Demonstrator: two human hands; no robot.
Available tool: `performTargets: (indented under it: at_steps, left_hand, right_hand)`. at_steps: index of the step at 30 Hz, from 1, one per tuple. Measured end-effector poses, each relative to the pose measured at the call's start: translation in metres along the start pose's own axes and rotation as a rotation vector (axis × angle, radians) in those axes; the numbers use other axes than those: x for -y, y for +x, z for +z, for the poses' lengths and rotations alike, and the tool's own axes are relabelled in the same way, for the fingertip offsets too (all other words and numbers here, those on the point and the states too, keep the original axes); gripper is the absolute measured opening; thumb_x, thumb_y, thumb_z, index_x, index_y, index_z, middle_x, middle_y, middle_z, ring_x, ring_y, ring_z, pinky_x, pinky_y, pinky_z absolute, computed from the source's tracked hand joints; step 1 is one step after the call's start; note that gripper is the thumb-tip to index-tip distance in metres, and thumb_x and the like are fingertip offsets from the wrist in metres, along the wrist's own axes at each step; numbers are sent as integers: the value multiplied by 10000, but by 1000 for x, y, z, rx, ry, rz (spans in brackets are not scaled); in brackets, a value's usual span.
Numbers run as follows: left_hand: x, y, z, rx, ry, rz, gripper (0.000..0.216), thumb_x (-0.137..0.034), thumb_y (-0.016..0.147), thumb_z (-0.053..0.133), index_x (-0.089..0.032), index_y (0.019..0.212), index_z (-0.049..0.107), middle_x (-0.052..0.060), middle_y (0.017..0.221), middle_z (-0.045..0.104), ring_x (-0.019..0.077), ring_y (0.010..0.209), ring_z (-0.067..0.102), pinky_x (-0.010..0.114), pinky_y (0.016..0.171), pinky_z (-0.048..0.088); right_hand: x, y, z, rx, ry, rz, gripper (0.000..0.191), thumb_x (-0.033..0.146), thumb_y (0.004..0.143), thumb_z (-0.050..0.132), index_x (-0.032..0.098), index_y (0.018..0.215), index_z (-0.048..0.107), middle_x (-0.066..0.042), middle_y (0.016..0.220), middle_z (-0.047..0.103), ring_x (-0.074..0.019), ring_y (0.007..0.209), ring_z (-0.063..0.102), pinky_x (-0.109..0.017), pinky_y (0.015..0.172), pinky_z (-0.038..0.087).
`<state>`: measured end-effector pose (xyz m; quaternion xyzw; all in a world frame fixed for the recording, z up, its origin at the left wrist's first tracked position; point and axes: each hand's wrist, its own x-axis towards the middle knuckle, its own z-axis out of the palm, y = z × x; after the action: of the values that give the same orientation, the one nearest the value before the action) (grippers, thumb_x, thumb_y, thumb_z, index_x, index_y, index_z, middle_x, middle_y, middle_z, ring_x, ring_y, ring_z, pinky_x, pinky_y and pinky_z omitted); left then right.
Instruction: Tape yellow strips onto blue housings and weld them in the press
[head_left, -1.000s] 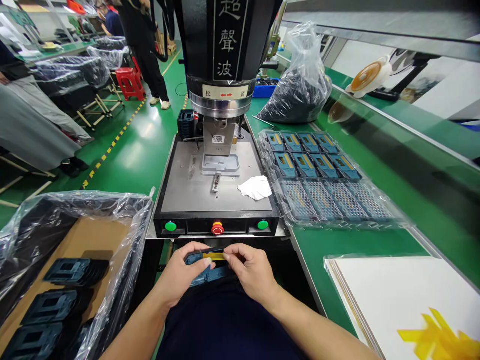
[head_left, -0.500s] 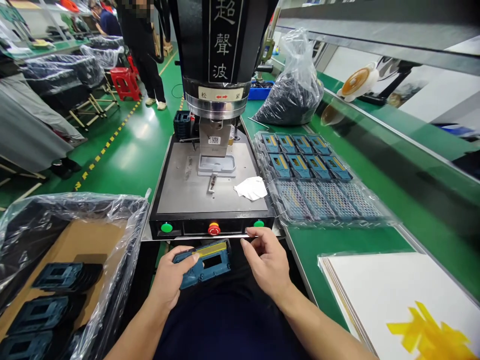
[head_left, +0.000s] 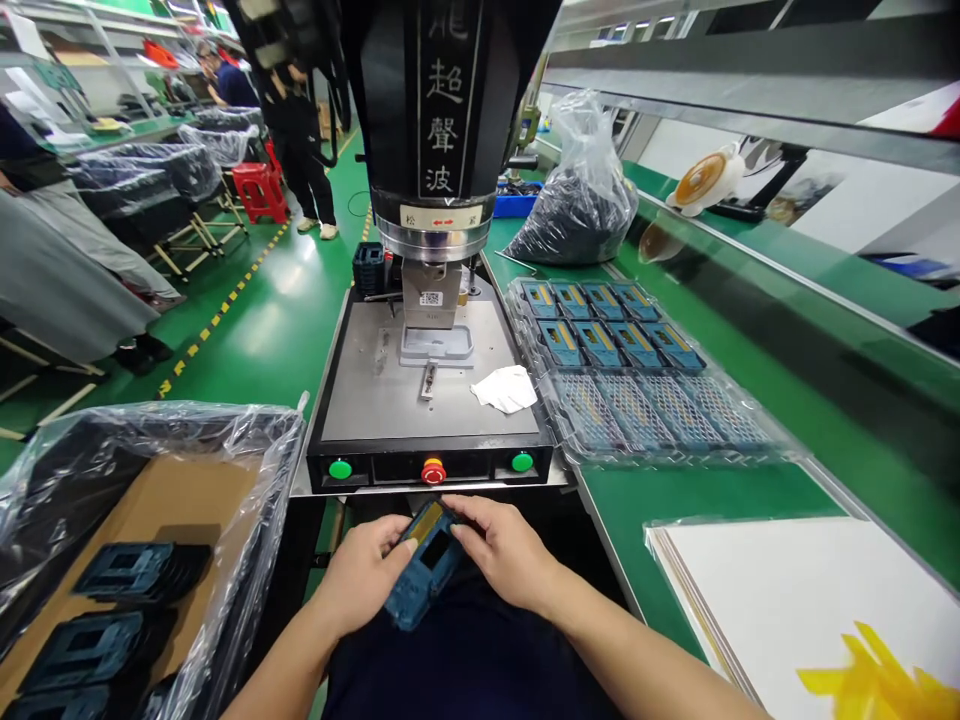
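Observation:
A blue plastic frame part (head_left: 424, 568) with a yellow strip at its far end and a dark window in the middle is held over my lap. My left hand (head_left: 365, 575) grips its left side, fingers closed. My right hand (head_left: 504, 553) holds its right edge, fingers curled on it. Both hands sit just below the front of the ultrasonic welding machine (head_left: 431, 385), under its red button (head_left: 433, 471) and two green buttons (head_left: 340, 468).
A clear blister tray (head_left: 637, 385) with several blue parts lies right of the machine. A plastic-lined box (head_left: 127, 560) of dark frames stands at left. White sheets with yellow strips (head_left: 810, 610) lie at right. A bag of black parts (head_left: 577, 215) sits behind. People stand at far left.
My right hand, off the part half a second ago, has come back onto it. The part has turned from lying crosswise to pointing away from me.

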<state>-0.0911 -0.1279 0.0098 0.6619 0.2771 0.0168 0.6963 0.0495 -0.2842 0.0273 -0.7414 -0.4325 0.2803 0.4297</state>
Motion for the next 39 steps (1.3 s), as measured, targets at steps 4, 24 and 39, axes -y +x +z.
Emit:
performTargets:
  at_steps: [4,24,39]
  left_hand:
    - [-13,0,5,76,-105,90,332,-252,690,698,-221,1020,704,61,833,709,243,823,637,312,752,493]
    - [-27,49,40,-382,-631,202,438,-383,810,625,-210,1176,458,119,1161,633,218,1048,621,363,886,504]
    - [-16,145,-63,-823,717,454,609,-439,822,512,-54,1291,456,237,1402,385,385,1343,299,562,1126,211]
  right_hand:
    - [12,14,-5,92,-171,-61,382,117,861,492,266,1181,640,-54,1050,682,-225,981,624,-355,887,477]
    - [0,46,12,-265,-615,-283,802,153,719,601,153,1439,248,-190,1398,360,-322,1288,389,-478,1057,406]
    - [-8,202,-129,45,-616,-74,764,176,576,736,103,1301,504,-160,1331,497,-308,1194,485,-399,1056,357]
